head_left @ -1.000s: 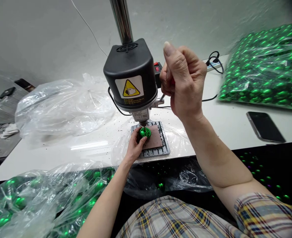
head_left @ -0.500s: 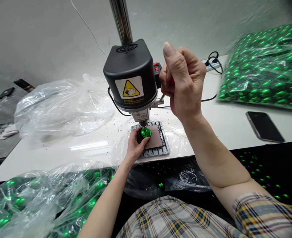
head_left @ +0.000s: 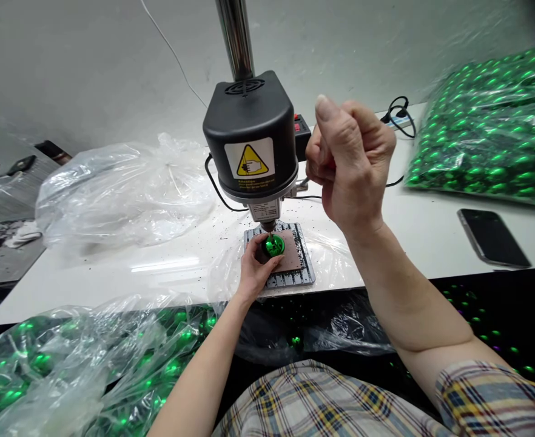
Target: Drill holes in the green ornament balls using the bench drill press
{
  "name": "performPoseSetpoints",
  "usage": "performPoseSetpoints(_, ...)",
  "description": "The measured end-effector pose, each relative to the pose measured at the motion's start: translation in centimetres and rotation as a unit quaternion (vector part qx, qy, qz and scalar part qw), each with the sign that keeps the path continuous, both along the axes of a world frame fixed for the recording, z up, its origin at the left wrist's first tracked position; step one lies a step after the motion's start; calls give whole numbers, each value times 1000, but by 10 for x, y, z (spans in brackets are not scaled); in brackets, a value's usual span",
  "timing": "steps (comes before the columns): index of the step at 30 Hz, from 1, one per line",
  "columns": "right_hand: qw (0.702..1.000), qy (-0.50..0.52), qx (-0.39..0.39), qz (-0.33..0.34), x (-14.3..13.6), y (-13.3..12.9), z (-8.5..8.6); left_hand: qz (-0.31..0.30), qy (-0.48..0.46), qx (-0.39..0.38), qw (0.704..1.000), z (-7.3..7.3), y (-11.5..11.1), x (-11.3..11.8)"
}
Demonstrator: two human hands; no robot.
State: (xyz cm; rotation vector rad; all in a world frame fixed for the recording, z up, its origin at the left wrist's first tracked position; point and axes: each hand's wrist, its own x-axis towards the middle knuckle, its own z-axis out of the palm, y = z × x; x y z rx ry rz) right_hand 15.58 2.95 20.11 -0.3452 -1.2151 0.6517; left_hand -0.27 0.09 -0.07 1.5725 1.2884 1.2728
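Note:
A shiny green ball (head_left: 274, 246) sits under the chuck of a small black bench drill press (head_left: 249, 133). My left hand (head_left: 255, 267) is closed on the ball from the left, with thumb and fingers at its sides. The drill bit (head_left: 271, 233) comes down at the top of the ball; whether it touches is too small to tell. Beneath the ball is a pinkish-brown board (head_left: 292, 252) on the slotted metal base (head_left: 297, 278). Raised at the press's right side, my right hand (head_left: 352, 158) is wrapped round the feed lever (head_left: 302, 184), whose end is hidden in the fist.
A clear bag of green balls (head_left: 490, 133) stands at the back right, near a phone (head_left: 494, 237). Crumpled clear plastic (head_left: 126, 188) lies left on the white table (head_left: 158, 282). Another bag of green balls (head_left: 67, 364) is at the front left. Dark shavings dot the base.
My right hand has come down a little beside the press head. My left hand stays on the ball. The whole view has shifted slightly.

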Motion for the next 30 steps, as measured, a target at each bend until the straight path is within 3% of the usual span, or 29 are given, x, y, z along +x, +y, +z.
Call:
performPoseSetpoints(4, 1000, 5, -3, 13, -1, -3, -2, -4, -6, 1, 1000, 3, -1, 0)
performPoseSetpoints(8, 999, 9, 20, -32, -4, -8, -8, -14, -13, 0, 1000, -2, 0, -1)
performPoseSetpoints(15, 995, -25, 53, -81, -6, -27, -34, -5, 4, 17, 1000, -5, 0, -2)
performPoseSetpoints(21, 986, -24, 129, -108, -4, -22, -58, -15, 8, 25, 1000, -3, -1, -1)
performPoseSetpoints(30, 977, -78, 169, -100, 3, -24, -71, -7, 10, 20, 1000, -3, -1, -1)
